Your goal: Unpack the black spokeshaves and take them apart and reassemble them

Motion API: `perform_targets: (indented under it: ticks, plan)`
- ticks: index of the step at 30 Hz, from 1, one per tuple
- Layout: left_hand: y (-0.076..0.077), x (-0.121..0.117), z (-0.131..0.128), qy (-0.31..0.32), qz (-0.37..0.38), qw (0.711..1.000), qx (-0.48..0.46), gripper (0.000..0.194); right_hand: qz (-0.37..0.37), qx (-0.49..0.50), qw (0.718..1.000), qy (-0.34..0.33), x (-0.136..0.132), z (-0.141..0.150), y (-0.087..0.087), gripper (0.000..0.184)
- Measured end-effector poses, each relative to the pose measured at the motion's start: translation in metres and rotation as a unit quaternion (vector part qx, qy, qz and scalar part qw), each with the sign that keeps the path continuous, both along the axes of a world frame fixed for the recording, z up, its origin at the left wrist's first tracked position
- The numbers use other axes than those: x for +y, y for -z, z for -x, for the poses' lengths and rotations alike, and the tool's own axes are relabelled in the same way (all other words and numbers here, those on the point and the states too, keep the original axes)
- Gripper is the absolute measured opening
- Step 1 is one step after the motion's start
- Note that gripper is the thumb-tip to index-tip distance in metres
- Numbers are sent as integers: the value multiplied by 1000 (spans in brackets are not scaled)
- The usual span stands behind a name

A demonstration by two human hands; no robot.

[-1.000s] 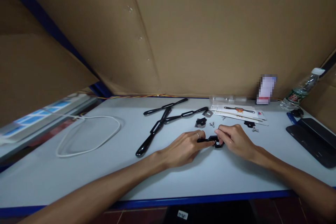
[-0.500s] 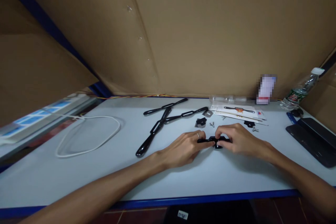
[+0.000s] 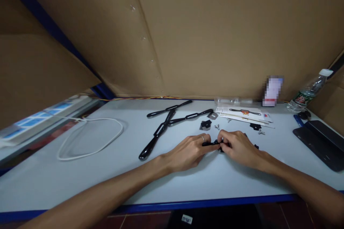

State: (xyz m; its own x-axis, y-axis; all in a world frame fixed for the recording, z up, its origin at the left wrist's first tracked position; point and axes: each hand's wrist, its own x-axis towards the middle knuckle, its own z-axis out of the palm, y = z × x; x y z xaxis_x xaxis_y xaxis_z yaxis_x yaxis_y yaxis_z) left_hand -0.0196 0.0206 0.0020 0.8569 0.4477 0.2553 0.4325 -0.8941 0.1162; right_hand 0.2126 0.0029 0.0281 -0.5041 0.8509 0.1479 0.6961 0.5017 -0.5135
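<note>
My left hand (image 3: 189,151) rests on the pale table (image 3: 134,175), its fingers curled onto the left end of a small black plastic part (image 3: 212,144). My right hand (image 3: 236,146) is closed over the right end of the same part and hides most of it. A ring shows on a left finger. Just beyond the hands lie a black hexagonal piece (image 3: 205,125), a small silver screw (image 3: 216,127) and another black piece (image 3: 255,126) with a screw (image 3: 260,132) beside it.
Three long black slotted arms (image 3: 163,127) lie crossed at the middle back. Printed instruction sheets (image 3: 243,113) lie behind the hands. A white cable loop (image 3: 88,137) is at left. A black phone case (image 3: 319,143) and a plastic bottle (image 3: 309,91) are at right. Cardboard walls enclose the table.
My right hand has shifted slightly left and turned over the black part, covering more of it. My left hand has stayed put.
</note>
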Motion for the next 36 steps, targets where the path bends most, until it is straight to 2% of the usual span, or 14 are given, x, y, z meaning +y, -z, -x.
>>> perform_targets:
  ticks: [2, 4, 7, 10, 14, 18, 26, 28, 32, 34, 36]
  plan:
    - [0, 0, 0, 1, 4, 1000, -5, 67, 43, 9, 999, -10, 5, -4, -6, 15]
    - [0, 0, 1, 1, 7, 1000, -9, 64, 70, -2, 996, -50, 10, -10, -15, 14]
    - [0, 0, 1, -1, 8, 1000, -12, 61, 64, -45, 991, -112, 15, -20, -27, 13]
    - [0, 1, 2, 3, 5, 1000, -18, 59, 36, -69, 989, -129, 15, -24, -29, 12]
    - [0, 1, 2, 9, -8, 1000, -17, 61, 12, -81, 988, -133, 14, -23, -26, 10]
    - [0, 1, 2, 9, -9, 1000, -20, 61, -7, -96, 987, -130, 14, -23, -24, 1]
    - [0, -1, 2, 1, -1, 999, -37, 57, -12, -94, 989, -109, 6, -17, -22, 9]
    - [-1, 0, 3, 7, -1, 999, -37, 58, -25, -64, 994, -89, 10, -20, -25, 12]
    - [0, 0, 3, 14, -8, 999, -37, 59, -99, 11, 995, -7, 21, -31, -35, 24]
    - [1, 0, 3, 9, -10, 999, -35, 59, -92, -23, 995, -10, 25, -36, -38, 22]
    - [1, 0, 3, 7, -11, 999, -36, 57, -45, -95, 994, -44, 25, -40, -40, 14]
